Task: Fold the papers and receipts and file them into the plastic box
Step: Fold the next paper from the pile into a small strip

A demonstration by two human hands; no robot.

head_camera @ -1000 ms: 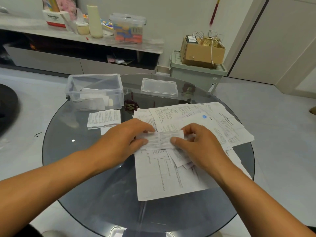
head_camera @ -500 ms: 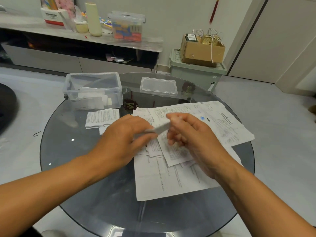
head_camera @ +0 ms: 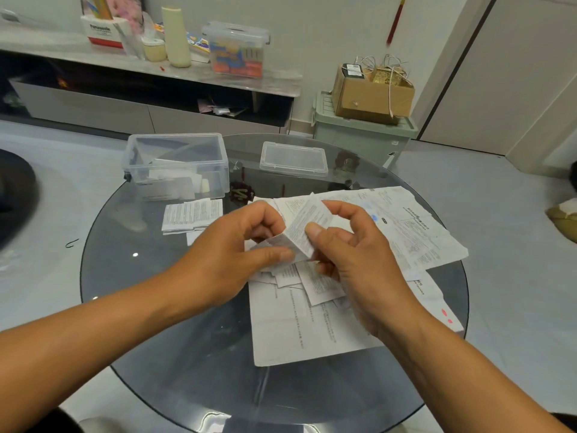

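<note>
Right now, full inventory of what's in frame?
receipt: 1, white, held above the pile, partly folded
loose papers: several, white, table centre-right
folded slips: small stack, white, before the box
plastic box: 1, clear, far left, papers inside
lid: 1, clear, far centre
glass table: 1, dark, round
cardboard box: 1, brown, on a green bin
left hand: pinches receipt
right hand: pinches receipt

Both forearms reach in from the near edge. The left hand (head_camera: 232, 254) and right hand (head_camera: 352, 260) meet at centre, raised, thumbs and curled fingers pinching.
</note>
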